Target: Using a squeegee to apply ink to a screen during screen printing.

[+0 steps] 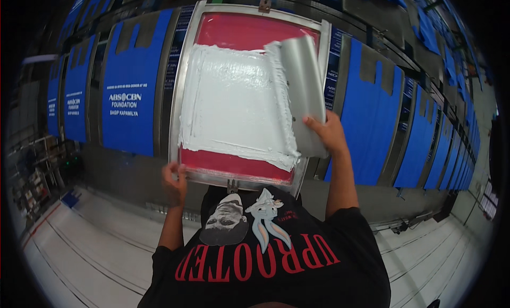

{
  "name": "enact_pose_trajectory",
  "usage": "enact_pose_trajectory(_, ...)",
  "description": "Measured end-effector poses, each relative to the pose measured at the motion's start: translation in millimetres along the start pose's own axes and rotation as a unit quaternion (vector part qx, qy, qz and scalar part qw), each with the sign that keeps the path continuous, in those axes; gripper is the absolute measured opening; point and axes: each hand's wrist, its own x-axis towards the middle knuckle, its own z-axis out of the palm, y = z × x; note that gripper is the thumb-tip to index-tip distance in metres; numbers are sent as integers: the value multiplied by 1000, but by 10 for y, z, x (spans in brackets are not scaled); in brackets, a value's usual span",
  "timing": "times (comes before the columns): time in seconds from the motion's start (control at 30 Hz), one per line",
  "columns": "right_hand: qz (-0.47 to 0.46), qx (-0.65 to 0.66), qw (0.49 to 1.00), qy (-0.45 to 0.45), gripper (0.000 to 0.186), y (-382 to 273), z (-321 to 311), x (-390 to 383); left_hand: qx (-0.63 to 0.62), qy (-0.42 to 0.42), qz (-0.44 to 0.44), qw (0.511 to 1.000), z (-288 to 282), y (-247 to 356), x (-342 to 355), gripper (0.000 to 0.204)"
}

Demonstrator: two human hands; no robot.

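Note:
A screen printing frame (pixel 186 58) with metal sides and red mesh (pixel 234 29) lies in front of me. A broad layer of thick white ink (pixel 234 98) covers the middle of the mesh, with red showing at the far and near ends. My right hand (pixel 328 131) grips a wide grey metal squeegee (pixel 305 74), thumb on its near face. The squeegee stands tilted along the right side of the mesh, ink piled along its left edge. At the frame's near left corner, my left hand (pixel 174 181) has its fingers curled against the metal, slightly blurred.
Blue fabric pieces with white print (pixel 127 95) lie on boards to the left. More blue fabric pieces (pixel 369 111) line the boards to the right. Metal clamps (pixel 264 4) sit at the frame's far end. A cluttered shelf (pixel 32 186) stands at far left.

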Motion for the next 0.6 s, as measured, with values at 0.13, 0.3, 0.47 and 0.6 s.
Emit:
enact_pose_trajectory(0.13, -143, -308, 939, -60, 38, -580, 227, 529, -106, -287, 37, 951, 141, 161, -811, 20)
enact_pose_trajectory(0.3, -323, -527, 785, -28, 26, -861, 678, 899, -246, -313, -214, 892, 387, 531, -1047, 26)
enact_pose_trajectory(0.47, -435, -496, 749, 51, 39, -175, 935, 586, -336, -288, -322, 836, 450, 604, -1056, 24)
enact_pose_trajectory(0.6, -322, -506, 795, -89, 44, -466, 890, -88, -332, -328, -312, 827, 340, 628, -952, 26)
